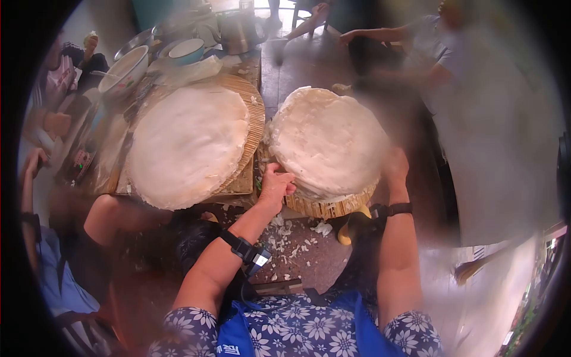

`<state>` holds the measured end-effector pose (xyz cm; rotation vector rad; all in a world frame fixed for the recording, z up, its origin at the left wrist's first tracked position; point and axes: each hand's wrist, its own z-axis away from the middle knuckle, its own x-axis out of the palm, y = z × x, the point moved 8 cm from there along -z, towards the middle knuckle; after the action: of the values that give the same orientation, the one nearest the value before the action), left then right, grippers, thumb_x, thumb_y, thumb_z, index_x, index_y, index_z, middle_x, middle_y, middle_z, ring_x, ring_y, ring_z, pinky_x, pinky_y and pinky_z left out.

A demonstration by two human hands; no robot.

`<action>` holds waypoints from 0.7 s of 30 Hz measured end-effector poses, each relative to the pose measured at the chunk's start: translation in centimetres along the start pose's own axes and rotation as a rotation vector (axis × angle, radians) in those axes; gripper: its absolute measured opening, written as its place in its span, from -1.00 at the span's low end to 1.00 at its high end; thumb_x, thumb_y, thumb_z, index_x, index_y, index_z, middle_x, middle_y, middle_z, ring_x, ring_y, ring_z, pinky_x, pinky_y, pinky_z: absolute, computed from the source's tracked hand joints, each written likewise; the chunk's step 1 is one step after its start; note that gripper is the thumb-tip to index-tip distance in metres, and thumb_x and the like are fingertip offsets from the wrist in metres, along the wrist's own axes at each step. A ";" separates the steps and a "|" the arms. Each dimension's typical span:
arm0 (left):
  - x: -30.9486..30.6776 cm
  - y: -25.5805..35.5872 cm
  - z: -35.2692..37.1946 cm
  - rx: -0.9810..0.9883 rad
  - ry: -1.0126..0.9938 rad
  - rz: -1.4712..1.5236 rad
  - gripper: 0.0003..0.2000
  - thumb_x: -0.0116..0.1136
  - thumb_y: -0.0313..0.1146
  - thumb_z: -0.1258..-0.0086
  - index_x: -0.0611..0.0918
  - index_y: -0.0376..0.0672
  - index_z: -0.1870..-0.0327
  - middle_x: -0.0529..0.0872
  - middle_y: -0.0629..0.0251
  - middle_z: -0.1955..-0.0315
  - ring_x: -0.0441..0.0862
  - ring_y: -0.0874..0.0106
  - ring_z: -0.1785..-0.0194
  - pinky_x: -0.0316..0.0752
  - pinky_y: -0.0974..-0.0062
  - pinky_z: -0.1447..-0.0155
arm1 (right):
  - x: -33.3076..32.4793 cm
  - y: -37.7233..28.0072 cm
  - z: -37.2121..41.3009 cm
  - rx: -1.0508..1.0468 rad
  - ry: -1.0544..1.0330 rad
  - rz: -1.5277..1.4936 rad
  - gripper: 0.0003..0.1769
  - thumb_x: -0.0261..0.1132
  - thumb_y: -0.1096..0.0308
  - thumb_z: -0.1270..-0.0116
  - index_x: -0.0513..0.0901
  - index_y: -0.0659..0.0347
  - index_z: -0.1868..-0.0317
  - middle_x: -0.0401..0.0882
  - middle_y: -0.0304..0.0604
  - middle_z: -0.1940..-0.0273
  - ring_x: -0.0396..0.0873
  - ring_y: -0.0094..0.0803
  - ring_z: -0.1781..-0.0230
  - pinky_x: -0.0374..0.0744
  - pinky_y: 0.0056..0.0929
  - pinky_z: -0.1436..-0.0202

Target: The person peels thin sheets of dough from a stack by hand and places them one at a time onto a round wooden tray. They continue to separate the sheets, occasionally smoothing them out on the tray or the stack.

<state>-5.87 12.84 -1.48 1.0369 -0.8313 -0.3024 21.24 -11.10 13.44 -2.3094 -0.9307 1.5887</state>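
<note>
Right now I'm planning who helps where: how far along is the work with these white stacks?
Done: one stack lies full on the table, and scraps litter the floor. In hand: left hand and right hand grip the tray bearing the other stack beside the table. Left: that tray is not yet set down.
</note>
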 end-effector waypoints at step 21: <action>0.2 1.3 1.9 -0.053 -0.161 -0.028 -0.51 0.01 -0.51 -0.24 0.26 -0.29 -0.23 0.43 0.24 0.09 0.54 0.49 0.30 0.52 0.50 0.21 | 5.1 -18.6 16.8 -0.891 -0.464 -0.031 -0.75 0.12 0.55 -0.15 0.65 0.09 0.22 0.58 -0.05 0.29 0.58 -0.10 0.24 0.54 -0.26 0.20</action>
<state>-7.29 12.20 0.21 0.9845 -0.9489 -0.4337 0.17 3.30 11.58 -2.3788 -2.1299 2.0153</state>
